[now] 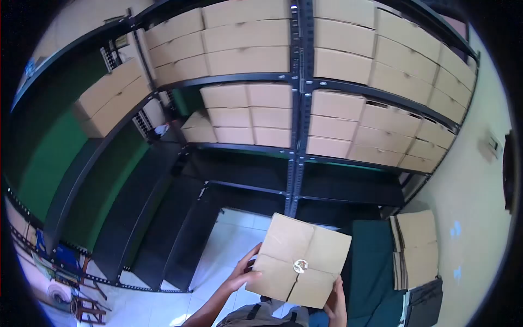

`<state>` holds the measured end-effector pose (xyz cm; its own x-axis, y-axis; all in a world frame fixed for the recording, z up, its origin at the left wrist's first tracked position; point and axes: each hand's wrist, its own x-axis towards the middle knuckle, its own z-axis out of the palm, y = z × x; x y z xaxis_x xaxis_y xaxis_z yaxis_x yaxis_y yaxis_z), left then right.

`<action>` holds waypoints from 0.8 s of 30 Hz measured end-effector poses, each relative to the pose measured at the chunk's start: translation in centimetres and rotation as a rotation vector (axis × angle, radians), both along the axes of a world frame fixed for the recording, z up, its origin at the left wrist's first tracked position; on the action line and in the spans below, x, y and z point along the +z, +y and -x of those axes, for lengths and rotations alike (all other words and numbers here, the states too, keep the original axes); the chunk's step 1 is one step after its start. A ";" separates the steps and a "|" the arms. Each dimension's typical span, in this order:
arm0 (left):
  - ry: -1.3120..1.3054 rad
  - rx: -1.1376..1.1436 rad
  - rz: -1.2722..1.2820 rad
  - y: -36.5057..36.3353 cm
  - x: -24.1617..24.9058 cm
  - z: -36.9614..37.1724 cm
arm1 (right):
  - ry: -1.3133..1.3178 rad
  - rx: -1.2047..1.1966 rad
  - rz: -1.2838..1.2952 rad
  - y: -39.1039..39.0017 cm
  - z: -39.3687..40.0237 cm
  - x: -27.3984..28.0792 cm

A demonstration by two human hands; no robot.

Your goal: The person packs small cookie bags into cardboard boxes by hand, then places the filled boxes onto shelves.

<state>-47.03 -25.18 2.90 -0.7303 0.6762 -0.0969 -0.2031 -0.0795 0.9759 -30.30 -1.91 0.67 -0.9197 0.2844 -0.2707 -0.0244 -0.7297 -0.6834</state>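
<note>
In front of my body I hold a square brown cardboard box between both hands. Its top flaps are folded in and meet at the middle, where a round sticker sits. My left hand grips the box's left side, with the thumb on its top edge. At the lower right corner, my right hand closes round the edge. The underside of the box is hidden.
Black metal shelves run along the left and ahead. Stacked cardboard boxes fill several upper shelves. On the right, flattened cardboard leans beside dark green cloth. A small wooden stool stands on the white tiled floor.
</note>
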 end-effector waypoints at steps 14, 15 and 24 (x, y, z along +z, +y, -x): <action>0.053 0.643 -0.023 -15.2 -0.1 3.4 | -0.028 0.412 -0.177 -11.3 20.7 1.2; 0.057 0.640 -0.025 -15.5 -0.2 4.3 | -0.040 0.459 -0.195 -11.6 22.0 0.8; 0.024 0.574 -0.047 -16.2 1.0 17.5 | -0.137 0.417 -0.254 -11.9 36.2 0.9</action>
<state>-64.48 -41.34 3.86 -0.9832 0.1742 -0.0553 -0.0926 -0.2136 0.9725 -66.45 -13.79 1.58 -0.9299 -0.0274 -0.3668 0.3361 -0.4685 -0.8170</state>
